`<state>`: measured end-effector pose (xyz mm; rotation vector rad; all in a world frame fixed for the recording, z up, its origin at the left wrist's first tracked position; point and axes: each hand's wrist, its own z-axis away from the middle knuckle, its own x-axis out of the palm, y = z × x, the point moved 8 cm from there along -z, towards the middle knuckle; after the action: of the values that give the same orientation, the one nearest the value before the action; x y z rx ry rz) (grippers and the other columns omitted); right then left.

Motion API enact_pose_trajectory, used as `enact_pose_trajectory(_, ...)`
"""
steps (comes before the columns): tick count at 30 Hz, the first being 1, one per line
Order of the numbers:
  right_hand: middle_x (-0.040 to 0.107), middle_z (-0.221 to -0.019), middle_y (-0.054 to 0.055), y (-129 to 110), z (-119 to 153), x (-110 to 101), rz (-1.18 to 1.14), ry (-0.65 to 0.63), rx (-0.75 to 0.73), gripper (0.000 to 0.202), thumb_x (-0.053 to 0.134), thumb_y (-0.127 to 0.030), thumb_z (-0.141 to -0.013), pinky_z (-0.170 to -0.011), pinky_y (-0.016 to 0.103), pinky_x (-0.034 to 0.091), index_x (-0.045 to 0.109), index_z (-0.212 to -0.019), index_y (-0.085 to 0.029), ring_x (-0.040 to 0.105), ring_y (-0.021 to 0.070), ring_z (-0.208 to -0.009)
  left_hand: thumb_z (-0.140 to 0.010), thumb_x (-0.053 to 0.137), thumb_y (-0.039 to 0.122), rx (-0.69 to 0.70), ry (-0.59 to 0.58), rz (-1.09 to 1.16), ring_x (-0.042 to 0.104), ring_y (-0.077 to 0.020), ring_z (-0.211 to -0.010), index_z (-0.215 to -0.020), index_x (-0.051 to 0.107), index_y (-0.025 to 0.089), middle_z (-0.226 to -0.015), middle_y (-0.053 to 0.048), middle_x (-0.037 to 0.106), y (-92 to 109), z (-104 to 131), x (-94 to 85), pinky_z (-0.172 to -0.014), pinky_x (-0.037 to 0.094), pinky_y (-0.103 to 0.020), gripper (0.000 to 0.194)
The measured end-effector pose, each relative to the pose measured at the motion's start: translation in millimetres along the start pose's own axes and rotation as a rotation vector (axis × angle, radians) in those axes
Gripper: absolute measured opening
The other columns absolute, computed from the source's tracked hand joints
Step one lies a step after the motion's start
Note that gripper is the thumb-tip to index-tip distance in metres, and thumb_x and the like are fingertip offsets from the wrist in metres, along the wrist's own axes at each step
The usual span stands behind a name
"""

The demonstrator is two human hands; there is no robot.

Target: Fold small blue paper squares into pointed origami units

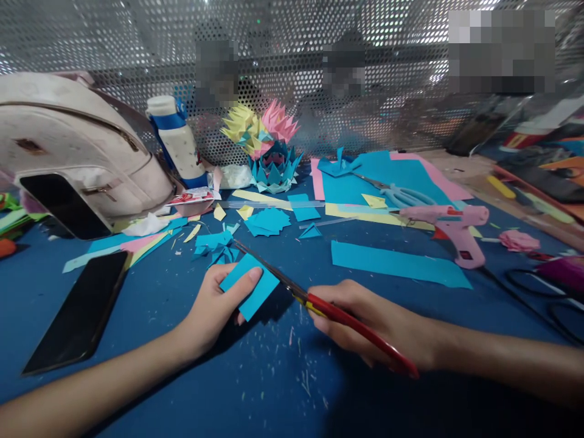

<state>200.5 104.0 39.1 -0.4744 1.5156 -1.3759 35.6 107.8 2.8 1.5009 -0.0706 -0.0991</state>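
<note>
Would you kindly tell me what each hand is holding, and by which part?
The left hand pinches a blue paper piece across its middle; the right hand grips the red-handled scissors by the handles.

Scissors lie along the edge of a small blue paper piece over a blue table.
The left hand pinches the paper under its thumb; the right hand grips the red handles. A pink glue gun rests beyond a long blue strip, and folded paper flowers stand near the perforated screen.
</note>
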Motion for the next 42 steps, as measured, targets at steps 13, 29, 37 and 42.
enact_pose_trajectory(13, 0.041, -0.057, -0.007, -1.1, 1.3, 2.0, 0.006, -0.007, -0.011, 0.039, 0.045, -0.05, -0.1, -0.044, 0.018, 0.029, 0.041, -0.076, -0.019, 0.037, 0.0053, -0.048, -0.089, 0.062, 0.058, 0.002, 0.0, 0.005, 0.036, -0.0056, -0.034, -0.054, 0.05, 0.019, -0.041, 0.005, 0.044, 5.2, 1.9, 1.7, -0.034, 0.025, -0.019, 0.054)
enact_pose_trajectory(29, 0.04, -0.051, -0.007, -0.7, 1.0, 1.2, 0.068, 0.004, 0.065, 0.033, 0.044, -0.041, -0.098, -0.043, 0.018, 0.026, 0.039, -0.073, -0.02, 0.034, 0.0056, -0.046, -0.092, 0.06, 0.055, 0.04, -0.026, 0.01, 0.035, -0.0049, -0.036, -0.053, 0.049, 0.018, -0.041, 0.006, 0.043, 10.0, 1.3, 2.8, -0.036, 0.025, -0.018, 0.054)
enact_pose_trajectory(37, 0.043, -0.054, -0.007, 4.5, 0.1, 3.3, 0.059, -0.01, 0.043, 0.036, 0.044, -0.045, -0.1, -0.039, 0.017, 0.028, 0.04, -0.075, -0.019, 0.039, 0.0047, -0.043, -0.093, 0.06, 0.052, 0.057, -0.008, -0.011, 0.034, -0.005, -0.036, -0.053, 0.048, 0.018, -0.041, 0.006, 0.042, 11.9, 1.3, 2.5, -0.036, 0.026, -0.018, 0.054)
enact_pose_trajectory(42, 0.04, -0.055, -0.008, 4.0, -0.1, -2.7, -0.018, 0.052, -0.009, 0.039, 0.04, -0.05, -0.101, -0.038, 0.017, 0.03, 0.039, -0.077, -0.02, 0.039, 0.0045, -0.041, -0.094, 0.058, 0.05, 0.099, 0.021, -0.062, 0.036, -0.0051, -0.035, -0.053, 0.048, 0.018, -0.041, 0.005, 0.043, 17.0, 0.5, -2.5, -0.035, 0.028, -0.017, 0.054)
